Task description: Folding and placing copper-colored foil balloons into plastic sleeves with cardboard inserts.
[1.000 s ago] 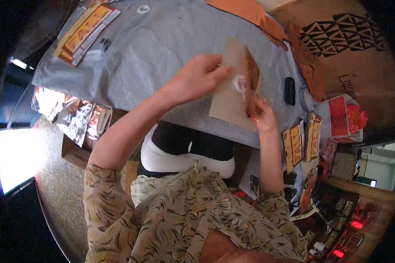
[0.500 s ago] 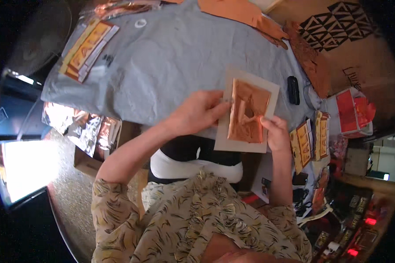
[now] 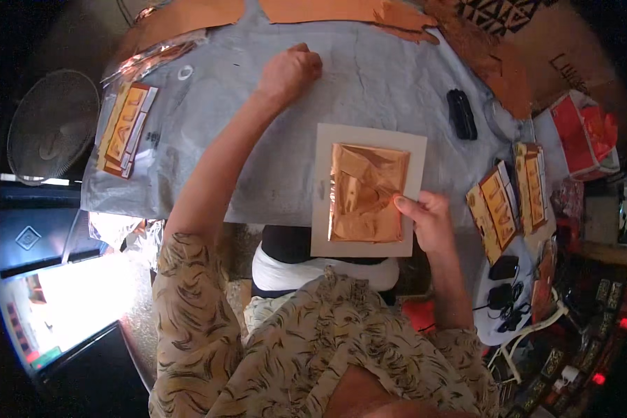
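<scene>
My right hand [image 3: 433, 219] grips the right edge of a pale card [image 3: 416, 157], thumb on top. On the card lies a smaller square of shiny, creased copper-coloured foil [image 3: 369, 195], which the thumb presses at its right side. The card is held over the table's near edge, facing up. Out over the grey cloth, my left hand [image 3: 290, 73] is closed with its fingers curled under. Whatever it may hold is hidden.
Grey cloth [image 3: 258, 174] covers the table. Yellow-orange packets lie left [image 3: 127, 129] and right [image 3: 496, 212]. A black case [image 3: 461, 115] sits to the right, a white ring [image 3: 185, 72] to the left. Copper sheets [image 3: 348, 12] line the far edge. A fan [image 3: 52, 129] stands left.
My left hand has left the card and reached forward over the cloth, its fingers curled. The card has shifted left and nearer to me, now squarer to view, still in my right hand.
</scene>
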Demonstrator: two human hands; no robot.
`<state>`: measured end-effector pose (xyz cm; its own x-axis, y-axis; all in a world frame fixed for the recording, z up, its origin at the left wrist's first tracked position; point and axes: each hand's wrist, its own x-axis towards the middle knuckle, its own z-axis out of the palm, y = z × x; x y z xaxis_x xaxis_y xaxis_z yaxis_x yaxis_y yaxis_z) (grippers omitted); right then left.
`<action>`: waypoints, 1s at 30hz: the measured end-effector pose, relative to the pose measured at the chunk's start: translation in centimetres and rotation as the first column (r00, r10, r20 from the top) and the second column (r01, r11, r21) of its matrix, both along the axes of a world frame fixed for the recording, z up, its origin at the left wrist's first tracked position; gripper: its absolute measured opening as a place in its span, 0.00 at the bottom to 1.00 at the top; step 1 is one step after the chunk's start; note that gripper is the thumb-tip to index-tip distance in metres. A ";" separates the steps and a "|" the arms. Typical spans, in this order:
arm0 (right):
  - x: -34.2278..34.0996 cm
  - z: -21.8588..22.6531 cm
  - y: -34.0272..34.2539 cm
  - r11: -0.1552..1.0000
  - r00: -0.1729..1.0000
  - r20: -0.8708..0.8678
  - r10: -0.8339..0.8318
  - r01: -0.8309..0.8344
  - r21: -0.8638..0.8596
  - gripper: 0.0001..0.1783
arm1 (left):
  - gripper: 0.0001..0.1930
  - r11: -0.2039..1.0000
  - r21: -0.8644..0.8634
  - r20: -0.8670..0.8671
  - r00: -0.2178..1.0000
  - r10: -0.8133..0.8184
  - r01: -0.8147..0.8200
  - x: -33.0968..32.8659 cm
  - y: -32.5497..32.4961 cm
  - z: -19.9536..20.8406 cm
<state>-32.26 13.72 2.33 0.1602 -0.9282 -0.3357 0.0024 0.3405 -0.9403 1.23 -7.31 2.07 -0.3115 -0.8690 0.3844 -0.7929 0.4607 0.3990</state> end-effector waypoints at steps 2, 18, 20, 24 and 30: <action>-0.1 -0.6 -0.3 1.000 1.000 0.012 0.027 -0.027 -0.011 0.14 | 0.07 0.997 0.008 0.089 0.993 0.074 -0.075 -0.4 -0.1 0.5; 2.3 -0.3 0.6 0.988 0.989 0.033 0.145 -0.143 -0.055 0.15 | 0.08 0.983 -0.033 -0.232 0.956 -0.182 0.179 -3.2 15.8 5.5; 1.3 -0.7 0.6 0.983 0.988 -0.092 0.125 -0.135 -0.121 0.15 | 0.08 0.982 -0.098 -0.291 0.940 -0.181 0.159 -2.9 17.8 5.9; 0.3 -1.0 0.1 0.994 0.998 0.006 0.056 -0.056 -0.099 0.15 | 0.10 0.992 -0.119 -0.453 0.886 -0.096 0.047 -2.3 23.9 5.9; -2.2 -1.3 -2.6 0.987 0.972 0.232 -0.041 0.076 -0.142 0.14 | 0.09 0.994 -0.048 -0.435 0.898 0.068 -0.099 0.3 28.0 2.9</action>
